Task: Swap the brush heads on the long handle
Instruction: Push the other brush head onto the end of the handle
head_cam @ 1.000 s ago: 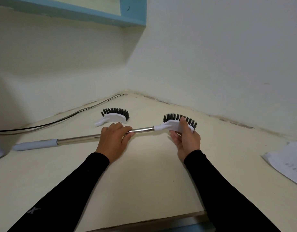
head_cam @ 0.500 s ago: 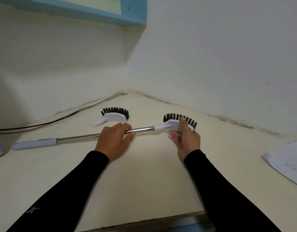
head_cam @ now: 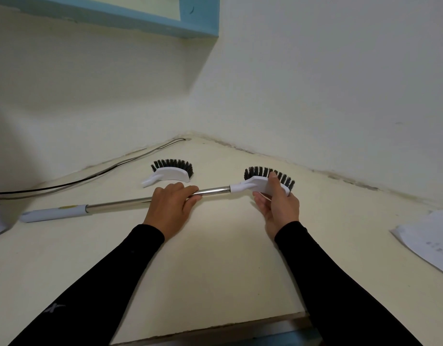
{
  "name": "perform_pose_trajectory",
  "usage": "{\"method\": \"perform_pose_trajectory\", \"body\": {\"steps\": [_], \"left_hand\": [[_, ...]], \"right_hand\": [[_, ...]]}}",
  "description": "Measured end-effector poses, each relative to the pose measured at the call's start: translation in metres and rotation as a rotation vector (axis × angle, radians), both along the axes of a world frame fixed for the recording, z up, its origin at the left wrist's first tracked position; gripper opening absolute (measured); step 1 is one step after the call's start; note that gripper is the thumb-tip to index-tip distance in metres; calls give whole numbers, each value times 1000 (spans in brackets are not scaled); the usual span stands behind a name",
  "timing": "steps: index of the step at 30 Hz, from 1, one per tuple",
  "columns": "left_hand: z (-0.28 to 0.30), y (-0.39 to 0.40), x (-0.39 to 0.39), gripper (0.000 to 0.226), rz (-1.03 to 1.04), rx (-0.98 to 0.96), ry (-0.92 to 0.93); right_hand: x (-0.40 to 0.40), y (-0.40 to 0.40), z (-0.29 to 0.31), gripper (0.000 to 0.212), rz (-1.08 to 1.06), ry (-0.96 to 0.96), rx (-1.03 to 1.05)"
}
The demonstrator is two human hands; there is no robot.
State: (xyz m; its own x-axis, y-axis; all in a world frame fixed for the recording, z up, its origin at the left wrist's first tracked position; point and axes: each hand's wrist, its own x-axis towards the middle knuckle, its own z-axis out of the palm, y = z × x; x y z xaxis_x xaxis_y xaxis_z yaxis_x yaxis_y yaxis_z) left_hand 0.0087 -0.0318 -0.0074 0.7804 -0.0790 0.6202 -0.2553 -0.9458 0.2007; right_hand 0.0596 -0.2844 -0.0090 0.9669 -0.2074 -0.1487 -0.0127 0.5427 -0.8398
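A long handle [head_cam: 120,202] with a steel shaft and a pale grey grip at its left end lies across the cream table. My left hand [head_cam: 171,205] is closed over the shaft near its right end. A white brush head with black bristles [head_cam: 261,180] sits on the shaft's tip, bristles pointing away from me. My right hand [head_cam: 279,204] holds this head from below, thumb on its white back. A second, loose brush head [head_cam: 171,171] of the same kind lies on the table just behind my left hand, touching nothing.
A black cable [head_cam: 95,174] runs along the back wall on the left. Printed paper [head_cam: 430,239] lies at the table's right edge. The table's front edge [head_cam: 210,329] is close to me. A blue shelf [head_cam: 200,18] hangs above the corner.
The grey grip end of the handle has drifted slightly up and back. Both hands keep the same holds, and the loose brush head has not moved.
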Motion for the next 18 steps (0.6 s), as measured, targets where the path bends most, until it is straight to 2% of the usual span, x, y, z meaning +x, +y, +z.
{"method": "perform_pose_trajectory", "body": {"steps": [7,11,15,18], "left_hand": [[-3,-1,2,17,17,39,-24],[2,-1,-2,20,28,41,42],[21,-4,1,39,24,8,246],[44,-5,14,58,-70,-93,508]], "right_hand": [[1,0,0,57,-2,4,4],[1,-1,-1,58,-11,3,16],[1,-2,-1,58,-4,3,24],[1,-2,0,55,2,3,29]]}}
